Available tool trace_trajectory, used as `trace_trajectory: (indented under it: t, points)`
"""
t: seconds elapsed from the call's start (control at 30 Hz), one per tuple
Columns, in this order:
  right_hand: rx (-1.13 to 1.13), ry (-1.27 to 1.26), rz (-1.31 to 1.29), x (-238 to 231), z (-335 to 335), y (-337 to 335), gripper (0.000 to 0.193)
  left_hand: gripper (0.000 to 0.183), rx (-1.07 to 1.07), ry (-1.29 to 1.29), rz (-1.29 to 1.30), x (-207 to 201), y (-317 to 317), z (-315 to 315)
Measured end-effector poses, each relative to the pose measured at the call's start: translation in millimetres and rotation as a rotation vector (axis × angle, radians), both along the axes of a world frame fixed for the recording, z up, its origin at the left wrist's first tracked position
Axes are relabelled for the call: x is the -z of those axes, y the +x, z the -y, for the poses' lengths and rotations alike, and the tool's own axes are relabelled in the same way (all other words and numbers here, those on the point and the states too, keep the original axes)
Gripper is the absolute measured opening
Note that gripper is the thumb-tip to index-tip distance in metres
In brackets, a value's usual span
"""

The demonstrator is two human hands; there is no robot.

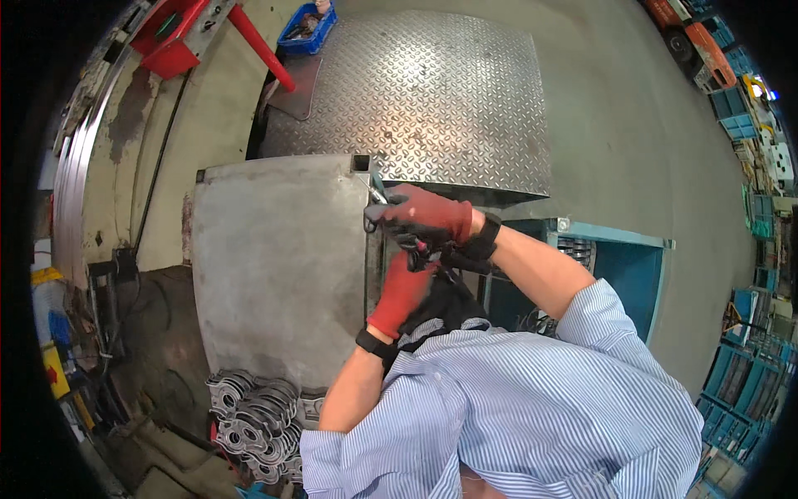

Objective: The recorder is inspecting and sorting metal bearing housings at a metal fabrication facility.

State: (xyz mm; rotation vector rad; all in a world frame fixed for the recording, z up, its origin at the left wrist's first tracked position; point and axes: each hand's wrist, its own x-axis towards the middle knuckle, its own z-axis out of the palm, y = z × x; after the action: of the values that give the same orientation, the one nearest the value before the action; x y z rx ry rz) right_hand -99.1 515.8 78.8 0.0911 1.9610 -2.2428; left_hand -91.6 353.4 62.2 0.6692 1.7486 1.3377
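Both my hands wear red gloves with dark palms and fingers and meet at the right edge of a grey metal table. My right hand is closed, its fingers curled near the table's far right corner. A small shiny slim piece shows at its fingertips, too small to name. Just below it, my left hand is closed too, with its fingers partly hidden under the right hand. A small pinkish-red spot shows between the hands; what the left hand holds is hidden.
Beyond the table lies a steel tread-plate platform with a blue bin at its far left. Grey metal castings are piled at the table's near left. A blue-green crate holding metal parts stands right. A red post rises at far left.
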Motion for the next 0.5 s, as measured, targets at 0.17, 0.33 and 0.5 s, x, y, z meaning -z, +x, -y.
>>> trace_trajectory:
  t: [0.17, 0.33, 0.5]
  points:
    - [-0.165, -0.642, 0.123, 16, -12, 10, 0.017, 0.027, 0.029, -0.015, 0.016, 13, 2, 2]
    - [-0.188, -0.614, 0.125, 21, -18, 13, 0.016, 0.029, 0.056, 0.021, 0.213, 8, -7, -3]
    - [-0.056, -0.62, 0.225, 33, -22, 9, 0.018, 0.028, 0.034, -0.091, 0.173, 4, -13, -7]
